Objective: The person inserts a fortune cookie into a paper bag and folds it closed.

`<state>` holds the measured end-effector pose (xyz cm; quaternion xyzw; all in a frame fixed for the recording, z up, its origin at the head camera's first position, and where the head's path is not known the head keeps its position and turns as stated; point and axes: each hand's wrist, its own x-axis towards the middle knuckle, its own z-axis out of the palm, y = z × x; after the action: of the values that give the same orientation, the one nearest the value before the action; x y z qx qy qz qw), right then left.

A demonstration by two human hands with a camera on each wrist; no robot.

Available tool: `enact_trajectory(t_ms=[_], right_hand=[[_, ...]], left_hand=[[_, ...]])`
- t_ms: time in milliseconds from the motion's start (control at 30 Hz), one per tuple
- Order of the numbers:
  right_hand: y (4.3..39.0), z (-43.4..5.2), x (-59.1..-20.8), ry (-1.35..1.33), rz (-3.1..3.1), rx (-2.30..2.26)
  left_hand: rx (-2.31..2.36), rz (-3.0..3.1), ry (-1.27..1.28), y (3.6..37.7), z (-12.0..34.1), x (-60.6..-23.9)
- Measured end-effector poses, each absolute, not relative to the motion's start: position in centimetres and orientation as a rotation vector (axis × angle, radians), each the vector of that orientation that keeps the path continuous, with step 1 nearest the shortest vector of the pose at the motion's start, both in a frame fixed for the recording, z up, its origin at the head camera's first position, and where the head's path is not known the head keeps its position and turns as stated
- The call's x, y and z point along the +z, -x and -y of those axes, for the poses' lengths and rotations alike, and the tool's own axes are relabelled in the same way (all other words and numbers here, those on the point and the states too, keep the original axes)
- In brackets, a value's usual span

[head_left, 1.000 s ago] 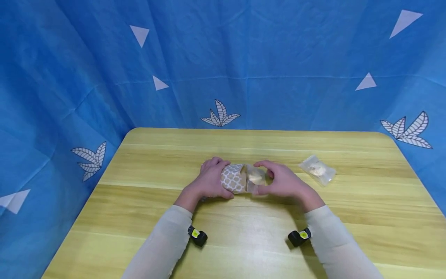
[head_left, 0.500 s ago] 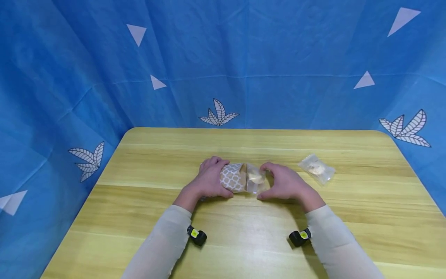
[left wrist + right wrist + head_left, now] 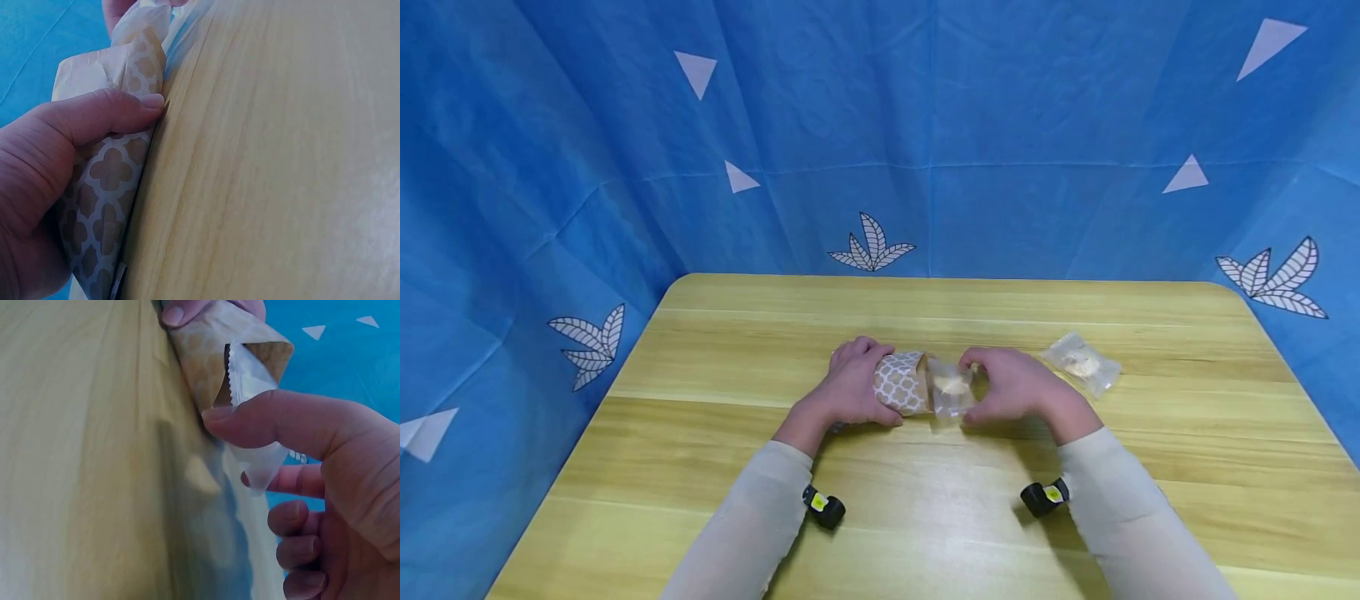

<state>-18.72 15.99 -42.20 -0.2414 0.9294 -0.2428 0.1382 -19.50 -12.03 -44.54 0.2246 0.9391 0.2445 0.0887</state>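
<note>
My left hand lies across a brown paper bag with a white lattice print, gripping it on its side on the table. Its open mouth faces right. In the left wrist view the thumb presses along the printed paper. At that mouth, my right hand pinches a small clear plastic packet with something pale inside. The right wrist view shows the packet's crimped edge at the bag's opening, between thumb and index finger. The other right fingers are curled. What the bag holds is hidden.
A second clear packet with pale contents lies on the wooden table, right of and behind my right hand. A blue patterned curtain hangs behind the table and along its left side.
My right hand has shifted slightly to the right, its thumb and fingertips now at the packet's outer side. The packet still sits by the bag's mouth. My left hand and the bag have stayed put.
</note>
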Motion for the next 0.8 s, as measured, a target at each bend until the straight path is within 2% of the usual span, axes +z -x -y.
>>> enact_trajectory(t_ms=[367,800], right_hand=[[18.6,-14.5,-40.9,0.610,-2.807,-0.457],[18.3,-14.0,-41.2,0.590,-2.872,-0.401]], left_hand=[[0.718,-2.807,-0.691,19.5,11.9,-44.5],[0.716,-2.797,-0.676,19.5,12.0,-44.5]])
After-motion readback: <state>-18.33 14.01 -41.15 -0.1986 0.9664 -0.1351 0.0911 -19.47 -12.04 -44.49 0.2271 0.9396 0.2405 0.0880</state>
